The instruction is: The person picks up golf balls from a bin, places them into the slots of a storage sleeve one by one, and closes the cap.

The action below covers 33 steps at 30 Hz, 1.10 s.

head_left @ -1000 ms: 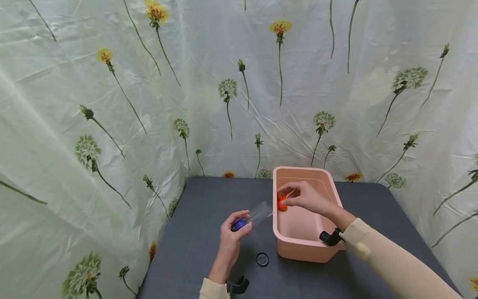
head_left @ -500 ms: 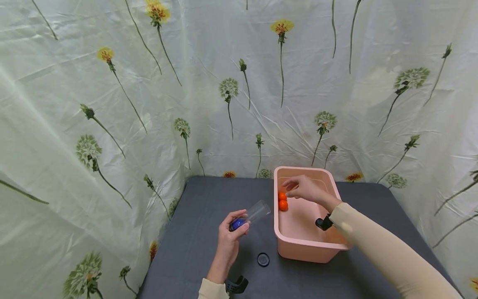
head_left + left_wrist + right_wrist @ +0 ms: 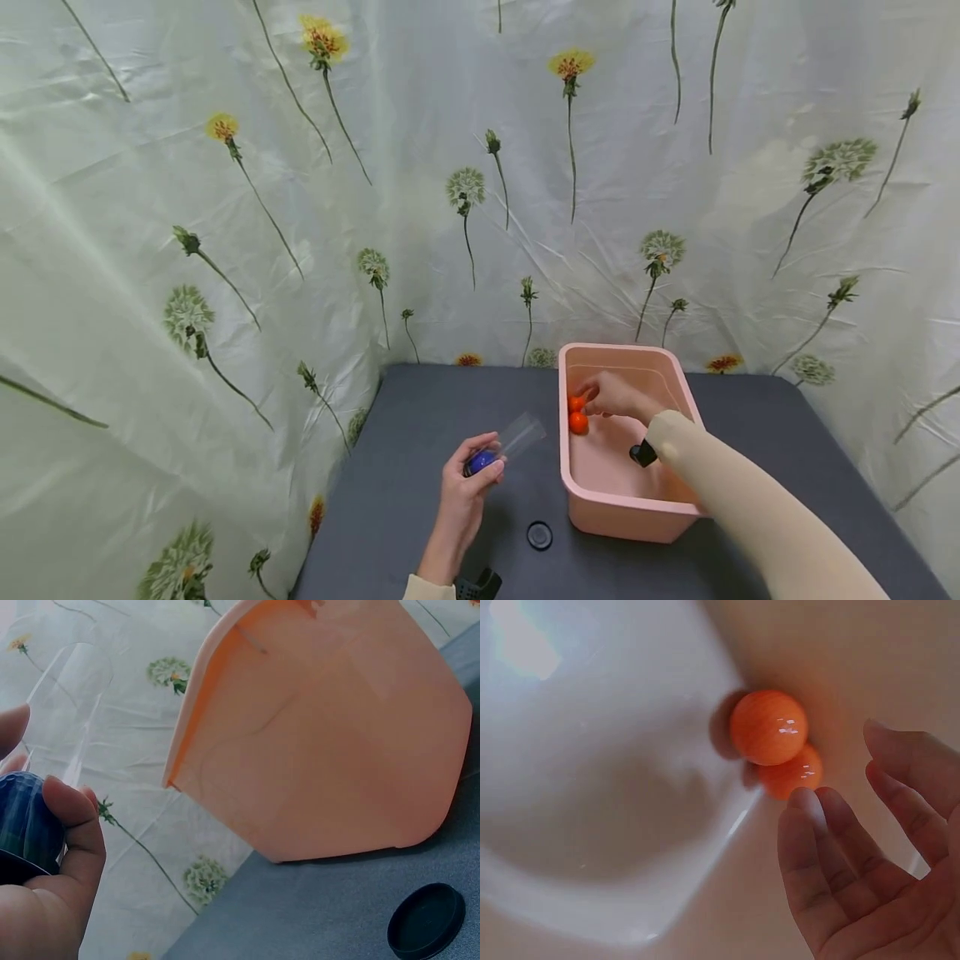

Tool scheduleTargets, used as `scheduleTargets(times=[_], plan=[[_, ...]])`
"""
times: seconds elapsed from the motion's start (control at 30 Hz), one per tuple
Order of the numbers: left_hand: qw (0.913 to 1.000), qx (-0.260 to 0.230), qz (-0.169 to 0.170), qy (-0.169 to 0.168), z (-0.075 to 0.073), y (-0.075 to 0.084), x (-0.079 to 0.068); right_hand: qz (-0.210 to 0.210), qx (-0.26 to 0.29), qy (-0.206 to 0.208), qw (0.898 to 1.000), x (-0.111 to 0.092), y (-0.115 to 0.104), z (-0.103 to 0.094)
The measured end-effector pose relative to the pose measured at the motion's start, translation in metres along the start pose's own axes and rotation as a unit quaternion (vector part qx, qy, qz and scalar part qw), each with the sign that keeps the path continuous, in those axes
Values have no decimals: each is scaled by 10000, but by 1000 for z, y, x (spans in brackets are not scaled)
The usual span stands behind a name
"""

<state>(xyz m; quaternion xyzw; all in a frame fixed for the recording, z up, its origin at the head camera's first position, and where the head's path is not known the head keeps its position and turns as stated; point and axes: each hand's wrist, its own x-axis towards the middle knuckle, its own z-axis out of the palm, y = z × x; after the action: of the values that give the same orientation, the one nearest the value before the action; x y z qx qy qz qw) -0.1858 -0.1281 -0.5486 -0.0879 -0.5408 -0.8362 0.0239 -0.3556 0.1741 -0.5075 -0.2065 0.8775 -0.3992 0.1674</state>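
Note:
My left hand [image 3: 459, 500] grips a clear tube [image 3: 522, 433] around its lower end, with the mouth tilted up towards the bin. A dimpled blue ball [image 3: 28, 814] sits at the tube's bottom. Inside the pink bin [image 3: 630, 523], two orange balls lie against its left wall: a nearer ball [image 3: 578, 423] and a farther ball [image 3: 575, 403]. My right hand [image 3: 617, 395] reaches down into the bin beside the farther ball. In the right wrist view its fingers are spread and bent a little; a fingertip [image 3: 801, 801] is right at that ball, and whether it touches I cannot tell.
A round black cap [image 3: 539, 535] lies on the dark grey tabletop [image 3: 420, 417], left of the bin's front corner. Behind the table hangs a flower-print curtain [image 3: 420, 208].
My right hand has drawn back from the balls, then come down by the farther one. Both orange balls stay in the bin. The left hand keeps its grip on the tube.

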Motion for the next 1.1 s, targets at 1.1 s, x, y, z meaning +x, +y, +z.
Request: scheduleTargets(times=[1.1], plan=[[9836, 1633, 392, 660, 11, -3, 3, 216, -2265, -847, 9701, 21, 12, 33]])
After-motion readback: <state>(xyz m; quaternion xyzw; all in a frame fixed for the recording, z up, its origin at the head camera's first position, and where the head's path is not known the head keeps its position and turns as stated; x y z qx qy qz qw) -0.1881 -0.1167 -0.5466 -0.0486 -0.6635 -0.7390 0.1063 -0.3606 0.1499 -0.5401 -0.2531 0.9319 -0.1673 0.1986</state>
